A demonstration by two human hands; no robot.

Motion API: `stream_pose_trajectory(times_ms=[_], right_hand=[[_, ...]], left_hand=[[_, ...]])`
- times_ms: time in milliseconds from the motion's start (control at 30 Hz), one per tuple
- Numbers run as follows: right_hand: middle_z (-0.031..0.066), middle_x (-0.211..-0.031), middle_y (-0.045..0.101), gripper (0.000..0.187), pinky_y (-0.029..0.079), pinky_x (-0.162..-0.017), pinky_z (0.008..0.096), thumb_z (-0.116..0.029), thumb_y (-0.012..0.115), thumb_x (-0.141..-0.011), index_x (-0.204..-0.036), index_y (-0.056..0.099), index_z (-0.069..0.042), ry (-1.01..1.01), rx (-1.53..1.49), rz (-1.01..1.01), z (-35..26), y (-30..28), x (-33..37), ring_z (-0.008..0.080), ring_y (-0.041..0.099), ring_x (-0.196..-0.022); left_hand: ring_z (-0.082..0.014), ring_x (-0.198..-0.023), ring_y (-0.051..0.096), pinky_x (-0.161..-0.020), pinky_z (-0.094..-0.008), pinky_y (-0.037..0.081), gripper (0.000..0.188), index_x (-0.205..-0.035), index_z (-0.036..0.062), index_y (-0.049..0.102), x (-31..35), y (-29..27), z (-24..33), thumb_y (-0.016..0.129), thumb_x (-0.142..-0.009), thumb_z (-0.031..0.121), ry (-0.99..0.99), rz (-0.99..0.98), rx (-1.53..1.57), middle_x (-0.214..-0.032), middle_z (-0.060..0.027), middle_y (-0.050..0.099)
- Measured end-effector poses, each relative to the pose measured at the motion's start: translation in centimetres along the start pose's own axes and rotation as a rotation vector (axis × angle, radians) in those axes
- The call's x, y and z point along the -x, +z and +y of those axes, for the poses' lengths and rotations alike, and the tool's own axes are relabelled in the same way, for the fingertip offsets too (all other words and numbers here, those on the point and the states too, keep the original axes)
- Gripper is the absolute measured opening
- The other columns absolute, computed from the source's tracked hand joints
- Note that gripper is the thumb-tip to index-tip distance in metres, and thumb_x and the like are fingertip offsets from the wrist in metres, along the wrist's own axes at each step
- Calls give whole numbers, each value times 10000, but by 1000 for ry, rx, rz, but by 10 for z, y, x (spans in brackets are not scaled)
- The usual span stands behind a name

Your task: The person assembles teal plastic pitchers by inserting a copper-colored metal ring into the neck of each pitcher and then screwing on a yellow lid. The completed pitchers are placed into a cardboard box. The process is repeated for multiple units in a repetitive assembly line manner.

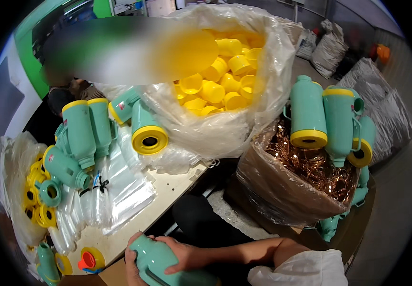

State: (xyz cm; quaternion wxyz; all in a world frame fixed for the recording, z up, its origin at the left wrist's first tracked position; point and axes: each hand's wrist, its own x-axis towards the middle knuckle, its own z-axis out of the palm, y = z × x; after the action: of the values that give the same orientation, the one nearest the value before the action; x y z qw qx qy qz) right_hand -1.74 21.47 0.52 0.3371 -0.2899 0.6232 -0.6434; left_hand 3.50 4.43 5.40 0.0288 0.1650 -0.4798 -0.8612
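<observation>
"What do the hands have hold of down there?"

"A single green flask [156, 255], at the near edge of the scene, just below the bench [170, 188]. The left hand [132, 262] curls around its left side near the neck, and the right hand [184, 252] reaches in from the right and wraps over the body. Both are bent snugly to its curve."

"Can you see all of it?"

"No, its lower end runs toward the near edge, so I can't make that part out fully."

"And on the bench?"

"To the left, a spread of clear plastic bags [127, 200], with a cluster of yellow-rimmed flasks [78, 128] over its far side. Near left, there's an orange-red piece [87, 260] on a yellow ring [98, 255]."

"What's piled up farther off?"

"Yellow cups [213, 90], filling a big clear sack [206, 138]."

"And on the right?"

"A plastic-covered box [282, 190] of shiny coppery strips [282, 148], with more flasks [307, 109] resting on top."
</observation>
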Motion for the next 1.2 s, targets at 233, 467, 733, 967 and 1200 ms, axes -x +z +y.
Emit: stream_pose_trajectory(times_ms=[233,467,733,967,1200], right_hand=[[83,-870,636,96,515,-748,376,-153,730,-866,-893,676,-77,-208,526,679,-35,-104,112,258,633,-847],[131,-828,643,271,496,-674,435,-302,723,-879,-836,676,-38,529,1295,1566,-122,-202,272,333,639,-783],[143,-826,654,165,513,-731,441,-230,718,-814,-809,694,-66,544,1277,1396,-99,-210,251,337,647,-841],[24,-775,529,83,404,-619,255,6,672,-867,-854,590,-5,-95,762,1265,-126,-165,192,106,482,-678],[103,-864,635,86,518,-690,343,-49,719,-823,-902,685,-49,-552,876,453,-82,-58,-15,259,644,-794]], left_hand=[[-282,-1092,601,-963,-434,512,699,-1448,20,408,-8,-43,-13,528,-976,521,128,-193,-201,-1166,-203,614],[-306,-1052,623,-900,-424,548,722,-1374,20,464,-18,-58,-25,636,-896,533,76,-256,-228,-1140,-208,625],[-339,-1073,658,-954,-445,535,747,-1370,-45,467,-17,-76,-34,644,-885,495,59,-144,-90,-1185,-262,649],[-258,-1191,604,-1044,-385,465,660,-1441,-33,430,-12,-59,-28,610,-948,368,70,-256,-152,-1316,-180,610],[-274,-1305,492,-1088,-408,398,779,-1569,45,154,0,-58,-34,533,-1007,429,269,-221,-66,-1504,-190,393]])
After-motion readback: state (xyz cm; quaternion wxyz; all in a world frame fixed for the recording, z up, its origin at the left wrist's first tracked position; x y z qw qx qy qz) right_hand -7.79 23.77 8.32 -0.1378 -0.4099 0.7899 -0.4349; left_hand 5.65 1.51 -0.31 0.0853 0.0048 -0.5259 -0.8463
